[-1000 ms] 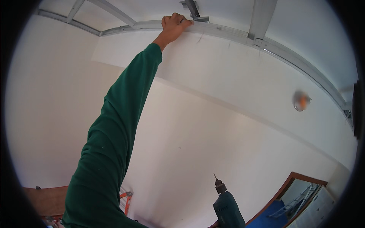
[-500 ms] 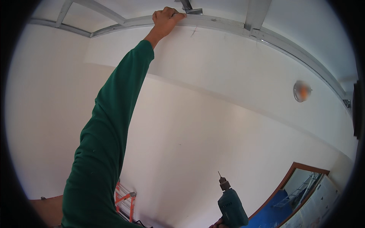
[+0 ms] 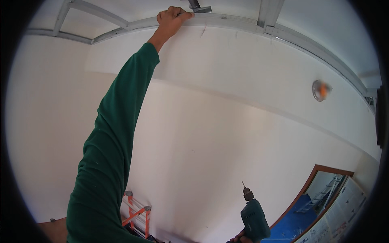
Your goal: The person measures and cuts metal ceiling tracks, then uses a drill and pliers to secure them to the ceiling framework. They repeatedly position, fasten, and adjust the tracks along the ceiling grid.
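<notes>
Left hand (image 3: 171, 19) up at ceiling, fingers (image 3: 184, 15) closed on the metal track (image 3: 243, 22) along wall top. Right hand (image 3: 242, 238) low, fingers gripping green drill (image 3: 253, 216), bit upward.

drill (image 3: 254, 218): 1 | stepladder (image 3: 137, 214): 1 (orange) | wall lamp (image 3: 320, 90): 1

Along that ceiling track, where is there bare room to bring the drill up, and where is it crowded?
The track is bare between the left hand and the cross stud, and again right of that stud down toward the wall lamp. It is crowded at the left hand, where a bracket sits just above the fingers. The drill in the right hand is low, with open wall above.
</notes>
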`<state>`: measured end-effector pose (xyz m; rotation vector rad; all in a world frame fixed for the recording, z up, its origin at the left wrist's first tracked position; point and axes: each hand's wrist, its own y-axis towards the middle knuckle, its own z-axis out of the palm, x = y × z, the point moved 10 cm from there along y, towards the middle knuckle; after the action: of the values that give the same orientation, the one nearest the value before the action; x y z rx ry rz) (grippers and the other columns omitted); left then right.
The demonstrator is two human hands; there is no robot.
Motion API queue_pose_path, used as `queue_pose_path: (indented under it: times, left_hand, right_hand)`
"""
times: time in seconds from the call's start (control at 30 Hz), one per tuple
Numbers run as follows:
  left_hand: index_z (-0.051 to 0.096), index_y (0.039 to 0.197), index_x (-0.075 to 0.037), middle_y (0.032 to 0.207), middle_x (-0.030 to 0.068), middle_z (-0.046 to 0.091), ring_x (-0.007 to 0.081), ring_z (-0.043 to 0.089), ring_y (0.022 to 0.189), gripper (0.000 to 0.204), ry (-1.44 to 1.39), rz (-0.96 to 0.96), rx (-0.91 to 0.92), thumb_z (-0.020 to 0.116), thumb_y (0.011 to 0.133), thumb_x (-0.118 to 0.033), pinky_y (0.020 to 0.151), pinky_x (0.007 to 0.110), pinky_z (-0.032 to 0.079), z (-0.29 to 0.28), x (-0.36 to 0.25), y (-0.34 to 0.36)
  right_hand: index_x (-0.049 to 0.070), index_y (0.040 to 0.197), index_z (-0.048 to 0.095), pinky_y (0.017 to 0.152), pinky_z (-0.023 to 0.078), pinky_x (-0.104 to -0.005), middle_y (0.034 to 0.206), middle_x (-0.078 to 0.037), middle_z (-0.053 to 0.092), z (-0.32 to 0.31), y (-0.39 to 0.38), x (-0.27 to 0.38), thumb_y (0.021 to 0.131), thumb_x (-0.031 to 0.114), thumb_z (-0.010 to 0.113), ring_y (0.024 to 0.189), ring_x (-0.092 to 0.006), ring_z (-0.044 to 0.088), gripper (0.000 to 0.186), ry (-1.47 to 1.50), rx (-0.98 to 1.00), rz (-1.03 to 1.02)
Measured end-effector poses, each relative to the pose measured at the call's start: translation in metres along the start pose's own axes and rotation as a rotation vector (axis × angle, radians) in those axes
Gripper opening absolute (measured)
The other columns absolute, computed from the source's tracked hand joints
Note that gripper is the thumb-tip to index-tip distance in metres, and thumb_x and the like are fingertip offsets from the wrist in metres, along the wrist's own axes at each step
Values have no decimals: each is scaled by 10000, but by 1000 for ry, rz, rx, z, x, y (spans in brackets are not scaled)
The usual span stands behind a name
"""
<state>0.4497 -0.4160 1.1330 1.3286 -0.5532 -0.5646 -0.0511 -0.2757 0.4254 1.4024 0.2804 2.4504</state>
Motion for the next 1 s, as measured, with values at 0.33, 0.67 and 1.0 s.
queue_pose_path:
  times: [0.33,0.67,1.0]
  left_hand:
    - [841,1177,-146,1247,166,722,411,550,1275,683,-14,-98,80,648,863,-721,1248,479,177,4,-2,6]
    - [823,1133,-141,1216,103,704,327,601,1175,541,-32,-85,137,718,899,-618,1098,462,380,1,-6,-2]
    - [789,940,-75,893,32,553,261,421,1027,472,-103,38,-108,819,864,-539,1091,424,283,2,-15,-35]
  right_hand:
    - [-8,1238,642,776,657,-478,979,-121,695,-12,-3,0,901,-46,774,834,-261,730,364,-3,-88,4]
    - [-9,1202,648,727,662,-459,941,-121,685,-8,-9,11,899,-45,738,781,-264,719,318,-20,-101,14]
    - [-2,1162,644,710,656,-431,896,-111,673,-11,-8,16,904,-26,719,742,-257,708,270,-104,-110,73]
